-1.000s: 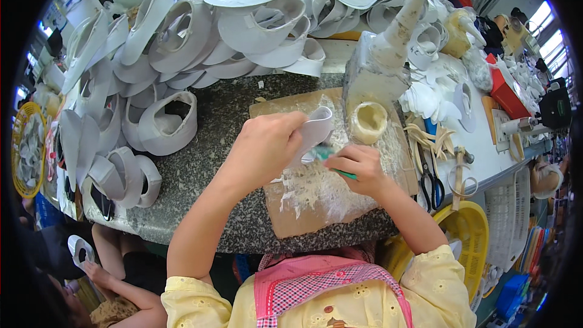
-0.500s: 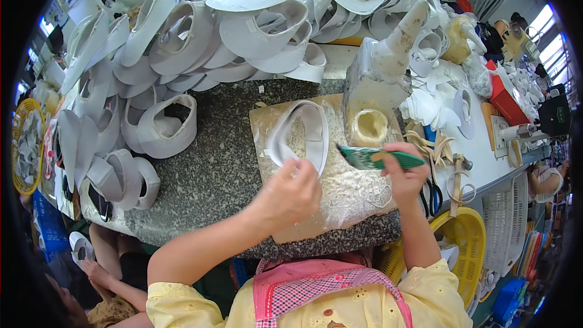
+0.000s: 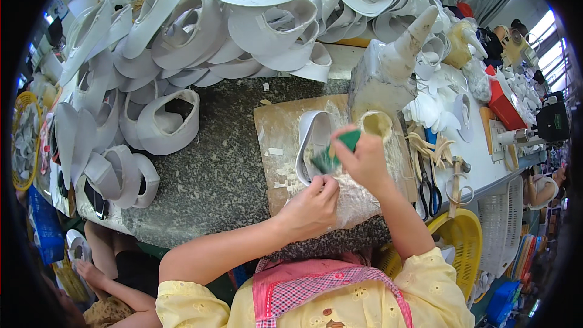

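Observation:
My left hand (image 3: 311,208) has its fingers pinched on the near end of a white shoe upper (image 3: 306,140), which stands as a loop on the board. In my right hand (image 3: 365,159) is a green-handled brush (image 3: 331,157), held inside the loop near its lower right edge; the bristle end is smeared by motion. Both hands are close together above a brown board (image 3: 276,123) caked with whitish residue. Just behind my right hand sits a cream-coloured pot (image 3: 378,124), its opening partly in view, at the foot of a whitish, crusted block with a cone (image 3: 405,42).
White uppers are heaped at the far side (image 3: 267,24) and left (image 3: 169,123) of the speckled stone table (image 3: 212,176). Scissors (image 3: 430,191), tan straps and a hammer (image 3: 460,165) lie at the right. A yellow basket (image 3: 464,237) stands below; another person's hand (image 3: 91,272) shows lower left.
My right hand and the brush have swung left, from beside the pot to the upper. My left hand has shifted slightly right and nearer, with the upper a little further right.

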The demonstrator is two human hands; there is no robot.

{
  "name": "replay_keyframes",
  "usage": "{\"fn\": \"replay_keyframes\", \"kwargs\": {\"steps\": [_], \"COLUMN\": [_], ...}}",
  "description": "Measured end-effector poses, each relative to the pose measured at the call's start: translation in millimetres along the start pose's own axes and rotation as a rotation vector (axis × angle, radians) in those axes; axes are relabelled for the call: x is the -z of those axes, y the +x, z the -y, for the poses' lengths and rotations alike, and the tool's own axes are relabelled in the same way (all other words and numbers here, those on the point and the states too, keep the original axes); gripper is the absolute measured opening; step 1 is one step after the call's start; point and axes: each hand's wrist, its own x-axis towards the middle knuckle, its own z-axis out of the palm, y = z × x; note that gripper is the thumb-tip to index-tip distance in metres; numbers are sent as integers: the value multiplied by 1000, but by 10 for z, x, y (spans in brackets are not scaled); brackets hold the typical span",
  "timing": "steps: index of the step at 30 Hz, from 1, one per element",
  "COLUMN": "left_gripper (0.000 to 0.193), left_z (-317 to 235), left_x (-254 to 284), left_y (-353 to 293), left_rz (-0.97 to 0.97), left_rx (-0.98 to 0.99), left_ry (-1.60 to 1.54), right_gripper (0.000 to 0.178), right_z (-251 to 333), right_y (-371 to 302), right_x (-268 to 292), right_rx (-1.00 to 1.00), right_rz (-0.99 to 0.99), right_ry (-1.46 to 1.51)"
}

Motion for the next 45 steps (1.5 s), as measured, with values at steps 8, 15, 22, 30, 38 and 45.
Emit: {"fn": "replay_keyframes", "kwargs": {"steps": [8, 15, 22, 30, 38, 45], "left_gripper": [29, 32, 31, 28, 26, 25], "left_z": [39, 19, -142, -154, -176, -207], "left_x": [-90, -184, -358, -371, -367, -323], "left_y": [-353, -654, -729, -747, -738, -727], "left_rz": [-152, -250, -355, -395, -394, -399], "left_rx": [230, 403, 491, 467, 427, 435], "left_ry": [-232, -464, -547, -531, -447, -403], "right_gripper": [7, 10, 20, 14, 16, 18], "right_z": [23, 44, -84, 33, 93, 53], "right_y": [-86, -143, -17, 186, 169, 87], "right_x": [116, -252, -531, -347, -224, -19], "right_rx": [-237, 80, 467, 611, 533, 495], "right_rz": [109, -132, -121, 208, 409, 477], "right_ry": [135, 481, -74, -61, 37, 95]}}
